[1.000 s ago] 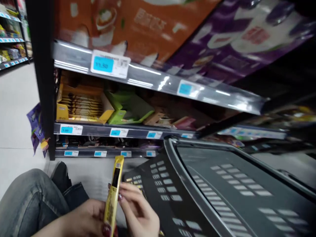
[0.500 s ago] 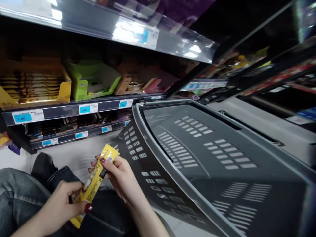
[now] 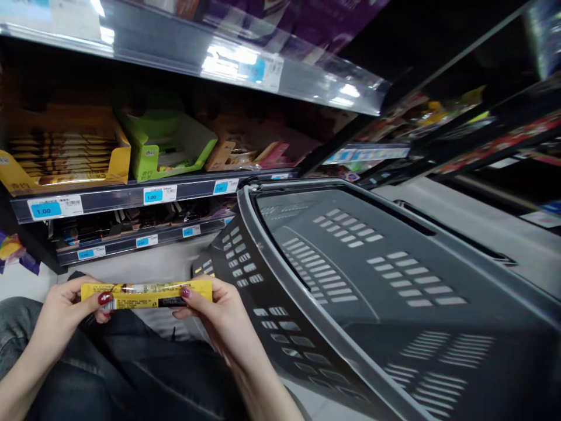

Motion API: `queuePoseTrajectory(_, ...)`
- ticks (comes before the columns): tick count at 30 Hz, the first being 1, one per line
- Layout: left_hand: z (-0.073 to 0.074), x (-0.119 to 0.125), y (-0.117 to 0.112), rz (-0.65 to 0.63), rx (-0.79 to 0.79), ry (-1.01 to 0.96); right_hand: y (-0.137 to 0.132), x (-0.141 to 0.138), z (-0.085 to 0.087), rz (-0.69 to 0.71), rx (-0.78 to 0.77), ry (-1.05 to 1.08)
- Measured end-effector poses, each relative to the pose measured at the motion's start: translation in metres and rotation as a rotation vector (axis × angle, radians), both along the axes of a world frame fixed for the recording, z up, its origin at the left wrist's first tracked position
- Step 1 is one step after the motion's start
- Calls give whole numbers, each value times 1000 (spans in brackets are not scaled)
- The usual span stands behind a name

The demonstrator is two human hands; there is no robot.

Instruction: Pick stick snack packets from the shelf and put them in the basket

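Observation:
A long, thin snack packet [image 3: 146, 296] in yellow wrapping is stretched level between my hands, above my lap. My left hand [image 3: 76, 301] pinches its left end, thumb across the printed face. At the other end, my right hand [image 3: 214, 304] grips the packet with the thumb in front and fingers behind. Small print, a dark label block and a barcode show on the side facing me. Just right of my right forearm stands a grey shopping basket [image 3: 302, 298] with slotted walls.
Ahead, a shelf holds a yellow box [image 3: 118, 166] stacked with similar packets, a green box [image 3: 149, 164] and an orange box [image 3: 219, 158]. Price tags [image 3: 55, 207] line its edge. An upper shelf [image 3: 153, 49] overhangs them. More shelving runs along the right.
The yellow packet has turned from a steep slant to level. My left hand has moved up and left to its end; my right hand still holds the other end.

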State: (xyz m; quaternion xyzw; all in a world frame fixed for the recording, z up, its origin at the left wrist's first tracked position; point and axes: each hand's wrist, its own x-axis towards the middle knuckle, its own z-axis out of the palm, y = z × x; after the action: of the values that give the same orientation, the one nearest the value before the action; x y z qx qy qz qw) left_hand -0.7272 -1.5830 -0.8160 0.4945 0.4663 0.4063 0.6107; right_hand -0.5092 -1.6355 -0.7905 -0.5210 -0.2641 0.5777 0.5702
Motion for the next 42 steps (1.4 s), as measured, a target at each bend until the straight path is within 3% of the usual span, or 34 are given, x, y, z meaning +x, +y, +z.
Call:
queuePoseTrajectory(3, -3, 0, -1, 18, 20, 7, -2, 1, 0, -1, 43, -58)
queuePoseTrajectory(6, -3, -2, -1, 91, 69, 10, -4, 7, 5, 40, 224, -210)
queuePoseTrajectory(9, -2, -8, -3, 147, 383, 20, -6, 16, 13, 115, 524, -358)
queuePoseTrajectory(11, -2, -12, -4, 64, 664, 30, -7, 21, 18, 135, 656, -409)
queuePoseTrajectory(14, -4, -18, -5, -74, 921, 2, -7, 27, 22, 133, 713, -473)
queuePoseTrajectory(19, -6, -20, -5, -126, 1004, 17, -6, 30, 22, 123, 701, -518)
queuePoseTrajectory(21, -5, -18, -7, -98, 967, 65, -6, 30, 21, 105, 689, -507)
queuePoseTrajectory(23, -3, -15, -10, 13, 875, 155, -7, 31, 19, 72, 626, -481)
queuePoseTrajectory(26, 0, -8, -14, 210, 588, 218, -9, 31, 15, -19, 423, -422)
queuePoseTrajectory(30, 3, 4, -13, 157, 31, -15, -7, 31, 10, -78, 231, -343)
queuePoseTrajectory(32, 4, 8, -10, 122, -130, -109, -5, 31, 8, -63, 183, -302)
queuePoseTrajectory(42, 0, 11, -7, 104, -315, -223, -3, 23, 13, -107, 154, -181)
